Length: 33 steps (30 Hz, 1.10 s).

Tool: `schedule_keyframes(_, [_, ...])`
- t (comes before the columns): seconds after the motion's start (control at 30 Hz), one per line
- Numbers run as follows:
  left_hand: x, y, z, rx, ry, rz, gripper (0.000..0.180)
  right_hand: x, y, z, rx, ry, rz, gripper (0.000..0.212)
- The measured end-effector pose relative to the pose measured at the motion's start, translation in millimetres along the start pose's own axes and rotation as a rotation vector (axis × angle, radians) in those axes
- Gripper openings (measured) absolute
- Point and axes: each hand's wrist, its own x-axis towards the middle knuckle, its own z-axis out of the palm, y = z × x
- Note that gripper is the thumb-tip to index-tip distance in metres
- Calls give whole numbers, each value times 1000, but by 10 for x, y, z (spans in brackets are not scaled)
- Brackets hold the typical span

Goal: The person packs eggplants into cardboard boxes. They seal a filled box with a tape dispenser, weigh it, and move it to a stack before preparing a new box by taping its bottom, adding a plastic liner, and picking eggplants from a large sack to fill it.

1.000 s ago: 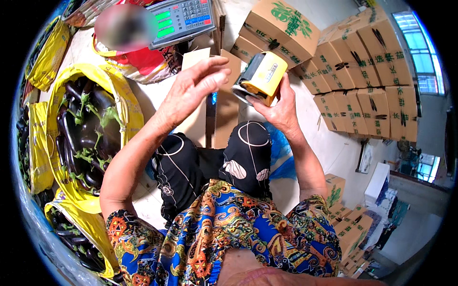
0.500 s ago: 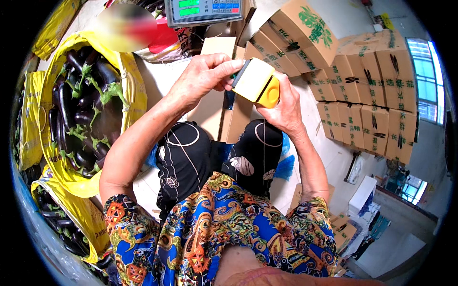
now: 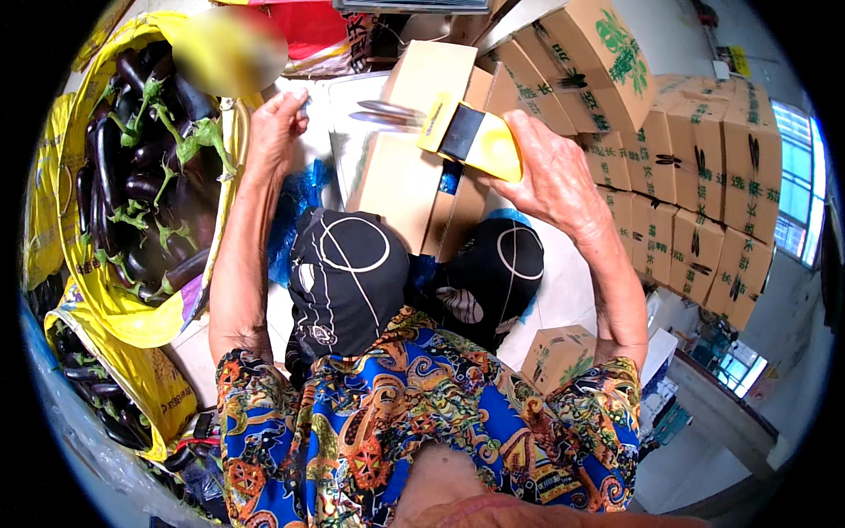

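Note:
My right hand [image 3: 553, 167] grips a yellow tape dispenser [image 3: 493, 151] with a dark band across it, tilted above a cardboard box [image 3: 394, 189]. The box stands between my knees, its upper flaps partly apart, and a bit of blue plastic [image 3: 450, 179] shows in the gap. Off to the left, near the sack's rim, my left hand [image 3: 278, 125] is closed with fingertips pinched together; whatever they hold is too small to make out. A dark streak left of the dispenser is blurred.
A yellow sack [image 3: 66, 255] full of eggplants [image 3: 106, 167] stands at my left, with a second yellow sack [image 3: 167, 396] nearer. Stacked printed cartons [image 3: 695, 176] fill the right side. Crumpled blue plastic [image 3: 295, 211] lies by my left knee; a scale's edge [image 3: 414, 4] shows at the top.
My left hand has come away from the dispenser and moved left, staying closed. The dispenser has turned in my right hand, which has shifted slightly right. The view has shifted too.

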Motion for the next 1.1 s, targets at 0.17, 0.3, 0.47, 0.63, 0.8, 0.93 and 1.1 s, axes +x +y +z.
schedule_keyframes(0.17, [16,-310,-68,49,52,31,20,70,-82,32,-20,-26,12,50])
schedule_keyframes(0.3, [7,-320,-29,148,90,93,23,104,-58,52,11,-57,13,48])
schedule_keyframes(0.47, [22,-629,-39,539,61,147,31,140,-62,118,6,-76,58,52])
schedule_keyframes(0.63, [7,-914,209,911,-54,337,29,163,-50,205,76,-41,13,50])
schedule_keyframes(0.8, [-6,-1104,107,1238,-170,187,30,119,-21,353,154,68,-45,50])
schedule_keyframes(0.93, [-98,-1161,26,1198,-133,121,30,41,-11,399,168,166,-50,56])
schedule_keyframes(1.1, [90,-705,300,894,69,263,29,-63,14,411,257,186,-29,60])
